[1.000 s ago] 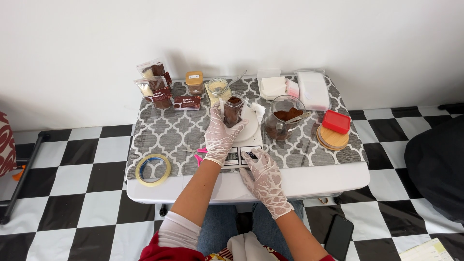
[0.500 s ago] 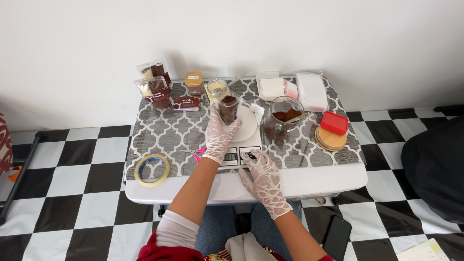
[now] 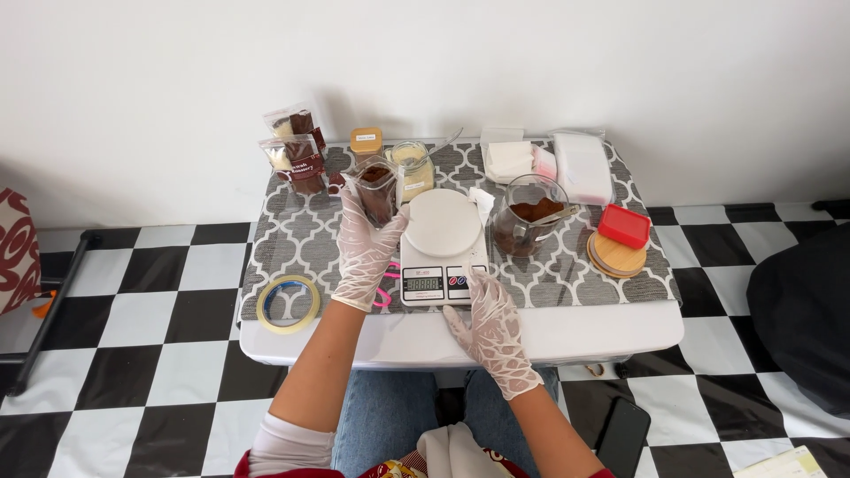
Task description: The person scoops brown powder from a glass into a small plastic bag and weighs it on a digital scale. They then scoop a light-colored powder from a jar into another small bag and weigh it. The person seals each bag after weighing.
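Cup (image 3: 376, 188) upright, brown powder inside, left hand (image 3: 365, 252) fingers wrapped round it, beside scale (image 3: 441, 243). Right hand (image 3: 490, 326) fingers spread, fingertip prob. touching scale. Jar (image 3: 413, 170) just behind.

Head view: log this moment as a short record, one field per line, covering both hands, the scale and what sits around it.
left hand: gloved, grips a small clear cup of brown powder, held left of the scale
right hand: gloved, fingertip at the scale's front panel
scale: white, round platform bare
right of scale: glass jar of brown powder, red lid, wooden lid
left table edge: tape roll
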